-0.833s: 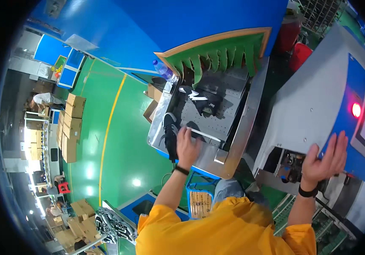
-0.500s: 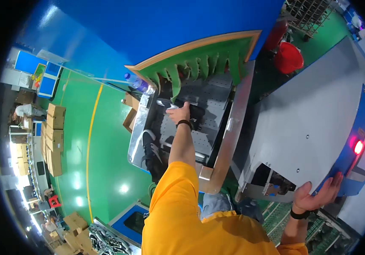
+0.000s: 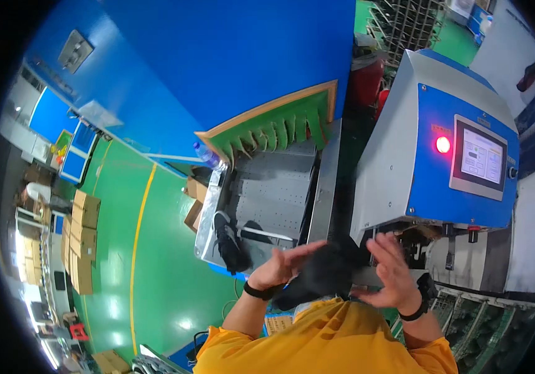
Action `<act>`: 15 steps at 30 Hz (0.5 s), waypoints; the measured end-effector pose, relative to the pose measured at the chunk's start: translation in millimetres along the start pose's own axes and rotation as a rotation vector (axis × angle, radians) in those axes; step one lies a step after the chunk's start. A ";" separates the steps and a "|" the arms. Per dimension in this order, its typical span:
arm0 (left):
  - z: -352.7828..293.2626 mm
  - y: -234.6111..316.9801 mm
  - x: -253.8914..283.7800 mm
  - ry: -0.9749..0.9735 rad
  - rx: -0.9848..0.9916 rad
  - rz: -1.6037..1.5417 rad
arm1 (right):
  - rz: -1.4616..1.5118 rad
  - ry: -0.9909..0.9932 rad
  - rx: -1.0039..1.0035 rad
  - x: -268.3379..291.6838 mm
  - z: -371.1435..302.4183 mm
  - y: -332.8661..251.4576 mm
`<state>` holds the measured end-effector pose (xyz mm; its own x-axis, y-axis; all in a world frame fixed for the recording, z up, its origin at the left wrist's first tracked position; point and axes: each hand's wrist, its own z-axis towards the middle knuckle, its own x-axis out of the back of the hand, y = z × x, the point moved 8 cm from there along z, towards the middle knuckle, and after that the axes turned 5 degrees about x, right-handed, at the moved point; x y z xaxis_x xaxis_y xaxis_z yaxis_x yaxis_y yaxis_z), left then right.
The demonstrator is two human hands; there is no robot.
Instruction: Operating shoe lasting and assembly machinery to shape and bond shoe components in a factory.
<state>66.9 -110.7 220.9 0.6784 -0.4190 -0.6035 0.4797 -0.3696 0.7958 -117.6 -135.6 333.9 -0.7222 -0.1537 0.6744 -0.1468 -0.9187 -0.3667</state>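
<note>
My left hand [image 3: 283, 265] is in front of my body, its fingers stretched out toward the right. Facing it, my right hand [image 3: 393, 274] has its fingers spread apart. Between the two hands is a black shoe-sized thing [image 3: 333, 269], smeared by motion; its exact kind and which hand touches it cannot be made out. Left of my left hand, a black shoe [image 3: 230, 242] with pale stripes stands on the near left edge of the metal conveyor bed [image 3: 267, 193]. A dark flat piece [image 3: 256, 230] lies beside that shoe.
A green slit curtain [image 3: 273, 132] hangs over the blue machine's opening beyond the conveyor. At right stands a grey-blue machine [image 3: 404, 124] with a lit red button [image 3: 443, 144] and a touchscreen [image 3: 480, 156]. A bottle [image 3: 205, 153] stands at the conveyor's left; a rack [image 3: 485, 318] is lower right.
My left hand has left the conveyor and come back toward my body. My right hand has moved left, away from the machine's side. The view has turned right, showing more of the touchscreen.
</note>
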 end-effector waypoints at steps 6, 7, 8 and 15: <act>-2.9 -13.0 -61.6 0.115 0.055 0.207 | 1.201 0.169 -0.664 -20.0 -34.9 38.0; 11.9 -19.5 -69.8 0.247 0.143 0.090 | 1.227 0.194 -0.752 -20.2 -51.1 44.1; 19.4 -33.8 -68.9 0.255 0.143 0.046 | 1.266 0.211 -0.830 -20.2 -62.7 46.3; 34.5 -126.7 -105.4 0.018 0.519 0.192 | 1.989 0.509 -1.506 -47.2 -216.1 0.6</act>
<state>-84.6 -48.3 181.9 0.7382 -0.5066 -0.4454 0.0125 -0.6499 0.7599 -229.6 -50.3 163.4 -0.5435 0.1729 -0.8214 0.5518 0.8110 -0.1944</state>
